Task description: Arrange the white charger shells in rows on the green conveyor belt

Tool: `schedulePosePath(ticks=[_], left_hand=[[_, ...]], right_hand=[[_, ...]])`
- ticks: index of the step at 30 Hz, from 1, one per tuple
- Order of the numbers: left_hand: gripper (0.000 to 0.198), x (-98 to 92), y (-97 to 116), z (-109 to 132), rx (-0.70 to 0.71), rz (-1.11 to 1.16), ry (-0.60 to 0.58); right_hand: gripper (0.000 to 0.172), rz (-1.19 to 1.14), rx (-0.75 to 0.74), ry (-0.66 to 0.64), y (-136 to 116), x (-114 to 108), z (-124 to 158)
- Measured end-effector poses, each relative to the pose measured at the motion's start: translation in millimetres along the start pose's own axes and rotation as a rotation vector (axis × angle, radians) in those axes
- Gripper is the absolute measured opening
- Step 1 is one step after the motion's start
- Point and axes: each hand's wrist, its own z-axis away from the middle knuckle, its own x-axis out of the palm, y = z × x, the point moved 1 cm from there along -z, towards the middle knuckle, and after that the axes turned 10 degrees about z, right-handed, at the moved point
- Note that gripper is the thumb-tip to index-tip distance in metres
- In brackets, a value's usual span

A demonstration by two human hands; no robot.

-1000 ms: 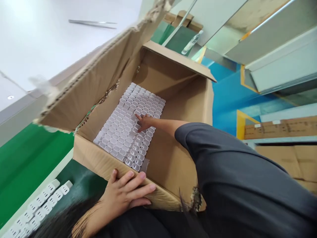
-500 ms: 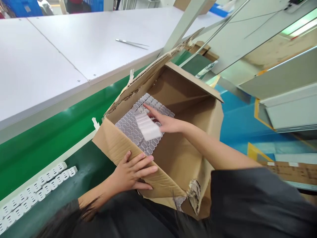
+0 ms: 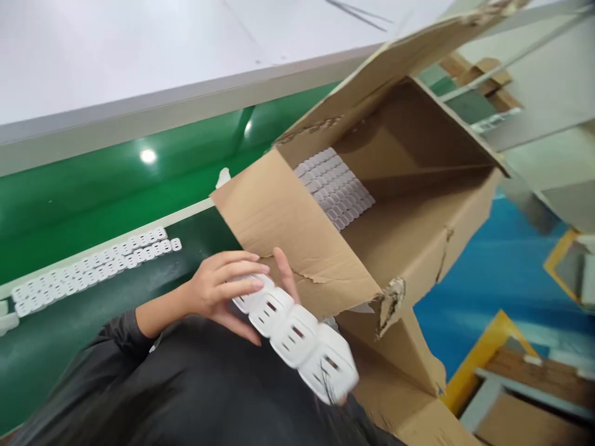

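A short row of several white plug adapters [image 3: 292,334] with dark slots is held together at a slant in front of the box. My left hand [image 3: 223,288] wraps round the row's upper left end, fingers over the top and thumb below. Most of my right hand is hidden behind the row. One finger [image 3: 287,272] of it shows upright along the far side, and a bit of skin shows at the lower end. Inside the open cardboard box [image 3: 297,217], many more adapters [image 3: 332,186] lie packed in rows.
Two long rows of white adapters [image 3: 93,269] stand on the dark green surface [image 3: 116,334] at left. Beyond a green strip runs a white table [image 3: 139,62] with tweezers [image 3: 357,13] on it. Another cardboard box [image 3: 395,384] sits below the open one.
My right hand has come out of the box with the adapter row. My left hand has left the box flap and closed on the row's end. The view has swung left and down.
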Motion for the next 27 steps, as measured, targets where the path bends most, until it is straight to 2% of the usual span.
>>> schedulePosePath(ticks=[3, 6, 10, 13, 15, 18, 21, 24, 27], left_hand=[[0.086, -31.2, 7.3, 32.8, -0.109, -0.162, 0.043], [0.081, -52.3, 12.4, 82.1, -0.294, -0.316, -0.019], [0.081, -62.4, 22.5, 157.0, -0.593, -0.408, -0.109], [0.079, -64.3, 33.0, 210.2, -0.824, -0.474, -0.076], [0.075, -65.0, 41.1, 241.4, -0.937, -0.531, -0.036], [0.067, -67.3, 53.4, 281.0, -1.057, -0.613, 0.009], [0.062, -78.6, 64.7, 315.1, -1.169, -0.675, 0.022], [0.058, -109.4, 77.4, 350.2, -1.281, -0.755, 0.025], [0.054, -156.8, 93.9, 386.7, -1.381, -0.863, 0.046]], right_hand=[[0.088, -0.156, 0.060, -0.119, 1.5, 40.4, -47.3], [0.088, -0.120, 0.039, -0.301, 17.1, 81.1, -86.2], [0.079, -0.106, 0.021, -0.565, 50.2, 137.6, -113.1], [0.077, -0.060, 0.118, -0.730, 72.8, 173.7, -119.9], [0.069, -0.035, 0.180, -0.794, 86.1, 194.3, -123.8], [0.060, -0.049, 0.223, -0.830, 106.4, 222.0, -133.0], [0.057, -0.050, 0.231, -0.768, 127.6, 244.3, -146.8], [0.046, -0.039, 0.241, -0.673, 144.6, 256.0, -161.5], [0.038, -0.021, 0.259, -0.649, 152.2, 254.6, -169.3]])
